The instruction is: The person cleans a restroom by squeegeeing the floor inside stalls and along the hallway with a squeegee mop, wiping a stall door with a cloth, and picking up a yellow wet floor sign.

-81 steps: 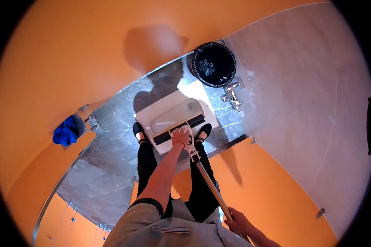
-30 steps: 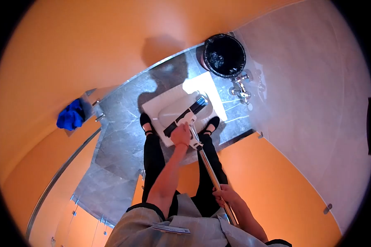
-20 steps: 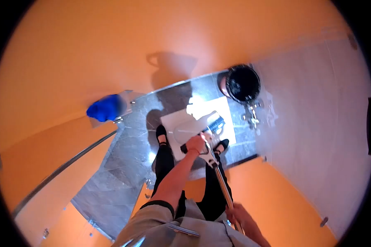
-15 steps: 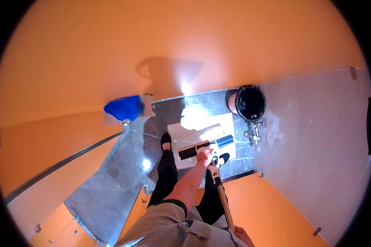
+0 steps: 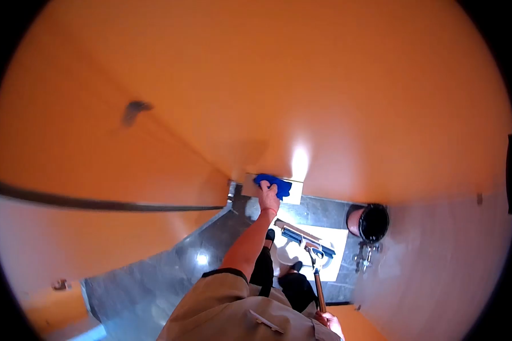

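My left hand (image 5: 269, 198) reaches forward with its fingers closed on a blue cloth (image 5: 274, 186). The cloth lies over a pale box-like ledge (image 5: 293, 193) at the foot of the orange wall. Low at the right, my right hand (image 5: 331, 325) wraps round the brown handle (image 5: 320, 292) of a mop. The mop's head, with dark bars and a white joint (image 5: 315, 254), rests over the white squat toilet (image 5: 337, 250) between and beyond my feet.
A bin with a black liner (image 5: 374, 223) stands at the right, near chrome pipe fittings (image 5: 366, 256) on the pale wall. Orange partitions (image 5: 347, 102) rise ahead and at the left. A dark hook (image 5: 135, 111) sticks out on the left. Grey tiles (image 5: 210, 250) cover the floor.
My left hand has let go of the mop near its head and moved forward onto the blue cloth. The mop head has turned. The view has shifted toward the left and the wall.
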### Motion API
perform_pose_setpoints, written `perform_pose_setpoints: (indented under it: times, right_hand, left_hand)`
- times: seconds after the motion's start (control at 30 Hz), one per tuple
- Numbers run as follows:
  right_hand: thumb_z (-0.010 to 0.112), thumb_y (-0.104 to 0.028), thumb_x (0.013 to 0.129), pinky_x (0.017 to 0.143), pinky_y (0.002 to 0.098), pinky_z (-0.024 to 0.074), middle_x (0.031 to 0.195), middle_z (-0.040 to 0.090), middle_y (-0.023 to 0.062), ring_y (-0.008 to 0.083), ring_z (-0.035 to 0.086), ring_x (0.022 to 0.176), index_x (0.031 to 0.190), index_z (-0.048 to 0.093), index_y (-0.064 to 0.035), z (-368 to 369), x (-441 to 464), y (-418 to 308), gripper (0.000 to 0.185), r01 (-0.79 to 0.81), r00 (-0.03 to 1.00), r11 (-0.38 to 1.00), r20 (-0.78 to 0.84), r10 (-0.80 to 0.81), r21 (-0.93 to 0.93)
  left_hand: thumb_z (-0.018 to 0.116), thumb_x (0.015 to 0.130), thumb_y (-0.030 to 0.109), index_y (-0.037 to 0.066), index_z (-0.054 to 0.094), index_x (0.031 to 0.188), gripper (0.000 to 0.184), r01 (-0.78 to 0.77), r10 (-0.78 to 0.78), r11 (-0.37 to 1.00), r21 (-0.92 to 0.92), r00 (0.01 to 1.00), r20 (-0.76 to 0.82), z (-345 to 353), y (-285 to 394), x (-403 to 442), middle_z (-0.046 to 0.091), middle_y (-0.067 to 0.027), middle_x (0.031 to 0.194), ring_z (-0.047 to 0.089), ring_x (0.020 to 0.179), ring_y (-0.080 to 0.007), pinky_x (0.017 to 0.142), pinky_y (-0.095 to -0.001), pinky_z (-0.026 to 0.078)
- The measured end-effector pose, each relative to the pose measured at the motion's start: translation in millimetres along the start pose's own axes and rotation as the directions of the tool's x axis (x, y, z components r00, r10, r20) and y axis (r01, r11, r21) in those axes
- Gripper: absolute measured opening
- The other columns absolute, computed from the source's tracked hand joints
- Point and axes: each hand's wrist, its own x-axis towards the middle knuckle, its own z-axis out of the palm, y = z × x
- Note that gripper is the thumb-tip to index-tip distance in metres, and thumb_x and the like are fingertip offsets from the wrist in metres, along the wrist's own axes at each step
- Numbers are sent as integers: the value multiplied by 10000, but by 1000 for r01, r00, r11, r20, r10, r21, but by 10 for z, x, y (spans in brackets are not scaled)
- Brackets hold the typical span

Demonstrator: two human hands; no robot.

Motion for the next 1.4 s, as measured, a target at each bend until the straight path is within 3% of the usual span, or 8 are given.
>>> perform_pose_setpoints:
  times: [0.07, 0.1, 0.27, 0.37, 0.53, 0.77, 1.17, 1.4]
  right_hand:
    - [459, -63, 809, 398, 191, 343, 585, 408, 1, 71, 385, 420, 793, 468, -12, -279, -59, -159, 54, -87, 976, 996, 199, 87, -7]
    - [459, -63, 809, 398, 191, 343, 585, 408, 1, 71, 385, 420, 793, 468, -12, -610, -79, -339, 54, -124, 971, 991, 200, 132, -49]
    - [458, -64, 799, 394, 195, 339, 576, 403, 4, 76, 381, 416, 772, 459, -17, -395, -51, -812, 54, -185, 976, 967, -145, 160, -178]
    - [457, -64, 794, 393, 197, 337, 570, 400, 6, 79, 379, 414, 759, 453, -19, -269, -10, -966, 57, -228, 960, 930, -226, 165, -287]
    - [456, -64, 784, 389, 201, 333, 561, 395, 8, 84, 375, 411, 737, 443, -24, 227, 445, -1283, 63, -332, 924, 814, -337, 180, -476]
    - [454, -65, 770, 385, 206, 328, 548, 388, 12, 91, 370, 407, 707, 429, -30, 1321, 1355, -1212, 76, -467, 875, 565, -449, 183, -680]
    - [450, -66, 747, 377, 215, 319, 526, 377, 19, 103, 360, 399, 655, 405, -40, 2064, 2505, -623, 105, -579, 814, 249, -539, 215, -776]
    - [449, -67, 733, 373, 220, 314, 514, 370, 23, 110, 355, 394, 625, 392, -47, 2721, 3353, -33, 124, -635, 769, 119, -610, 193, -763]
  left_hand:
    - [545, 562, -31, 39, 463, 675, 156, 53, -95, 905, -422, 993, -77, -380, -96, -77, 444, -118, 789, 447, 710, -325, 615, -374, 379]
    - [510, 526, -49, 26, 423, 671, 185, -27, -67, 931, -363, 967, -245, -618, -111, -178, 432, -126, 719, 422, 647, -323, 589, -341, 369]
    - [523, 664, -70, 29, 489, 799, 172, 127, -598, 722, -680, 609, -521, -2500, -344, -1432, 470, -19, 787, 453, 769, -128, 740, -252, 382]
    - [487, 650, -69, 20, 477, 832, 203, 70, -321, 947, -315, 285, -903, -3852, -513, -2143, 470, -37, 803, 446, 788, -162, 787, -288, 366]
    - [491, 646, -65, 4, 501, 821, 188, 139, -89, 985, -100, -83, -993, -5024, -271, -2305, 488, -40, 773, 460, 768, -155, 755, -265, 380]
    - [481, 601, -66, 6, 476, 756, 170, 180, -66, 976, -122, -291, -954, -5127, -242, -2009, 456, -53, 698, 466, 687, -186, 677, -279, 396]
    - [513, 591, -2, 10, 452, 697, 123, 27, -73, 996, -80, -207, -976, -5182, -451, -2066, 405, -117, 638, 446, 574, -270, 540, -302, 366]
    - [577, 626, 32, 42, 466, 703, 136, -113, -397, 902, -416, 160, -904, -5435, -818, -1560, 431, -62, 654, 472, 610, -192, 581, -260, 378]
